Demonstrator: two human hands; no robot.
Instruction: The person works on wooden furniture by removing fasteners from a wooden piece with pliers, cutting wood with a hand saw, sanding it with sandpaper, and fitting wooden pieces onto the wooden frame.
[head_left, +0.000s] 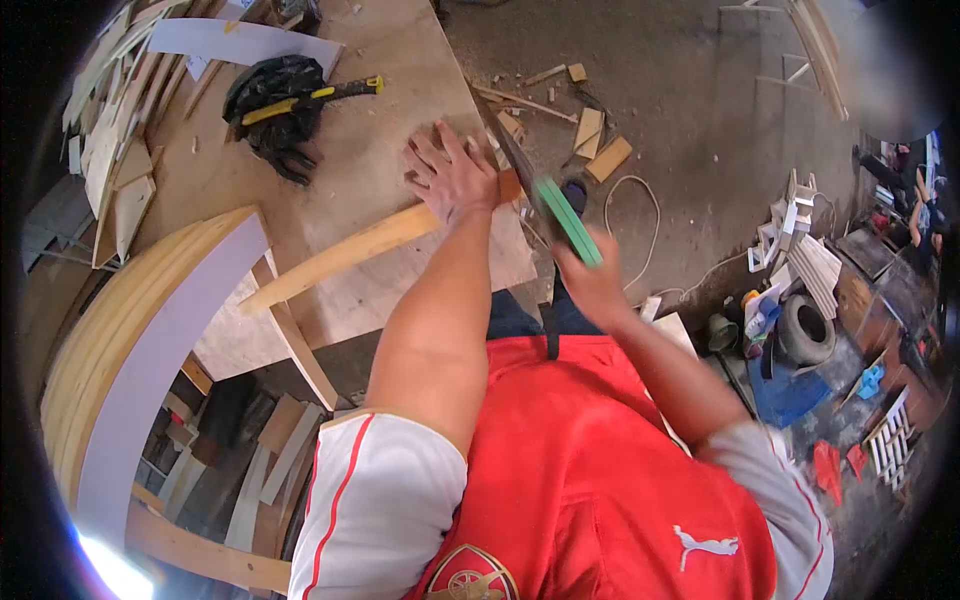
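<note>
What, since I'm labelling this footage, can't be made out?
All in the head view:
Green-handled tool: details smeared by motion blur.
Left hand: palm hidden by its own back.
Wooden strip: partly hidden by that wrist.
Top-right wooden frame: cut off by the picture's edge.

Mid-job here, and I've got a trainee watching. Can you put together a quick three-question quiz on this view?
1. Which grip holds the green-handled saw?
2. True or false: the left grip is balled into a fist.
3. The yellow-and-black tool lies on: (a) a tire, (b) a black bundle, (c) the floor.

Key:
1. The right grip.
2. False; the left grip is spread over the tabletop.
3. (b), the black bundle.
</note>
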